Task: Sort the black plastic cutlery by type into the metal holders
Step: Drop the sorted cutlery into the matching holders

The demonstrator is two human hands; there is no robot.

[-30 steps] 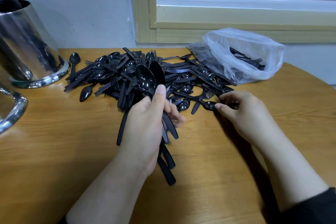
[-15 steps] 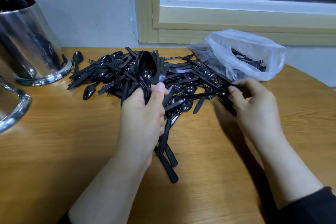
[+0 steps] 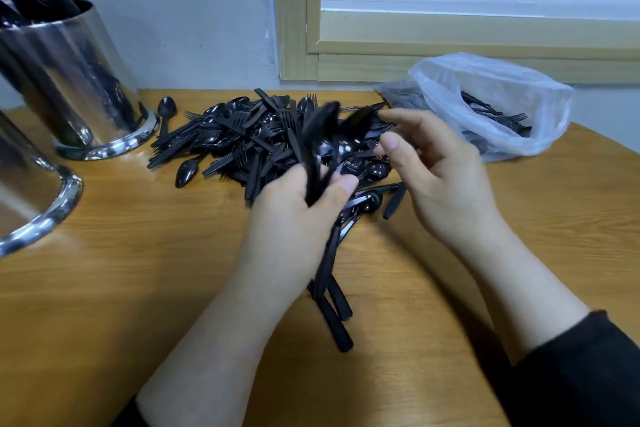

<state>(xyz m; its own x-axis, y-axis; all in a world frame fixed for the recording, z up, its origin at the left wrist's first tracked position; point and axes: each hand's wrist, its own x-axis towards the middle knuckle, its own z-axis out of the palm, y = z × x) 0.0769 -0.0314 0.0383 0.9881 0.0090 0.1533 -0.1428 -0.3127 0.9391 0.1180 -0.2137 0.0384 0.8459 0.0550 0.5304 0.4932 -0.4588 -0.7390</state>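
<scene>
Spoons (image 3: 320,146) stand in a bundle in my left hand (image 3: 298,215), the fingers and thumb curled round the handles, which stick out below the wrist toward me; the bowls point up and look blurred. Half a second ago my right hand (image 3: 440,177) was out at the right edge of the pile, pinching one spoon there. Now it has come inward and up, just beside the bundle. Its thumb and forefinger reach to a dark blurred piece (image 3: 360,120) at the top of the bundle, but the blur is strong and I cannot tell if they pinch it or only touch it; the other fingers are loosely bent. My left hand has stayed almost at the same place above the near edge of the pile.

The pile of black cutlery (image 3: 242,139), with forks, knives and spoons mixed, lies on the wooden bench (image 3: 138,288), behind both hands. At the far left stands a shiny metal holder (image 3: 69,80) with dark cutlery already in it, and the rim of a second holder (image 3: 45,204) shows at the left edge, nearer to me. At the far right lies a clear plastic bag (image 3: 491,94) with more forks inside. Behind the bench is a pale wall (image 3: 180,10) and a window with a yellowish frame (image 3: 294,28); the glass is dark.
</scene>
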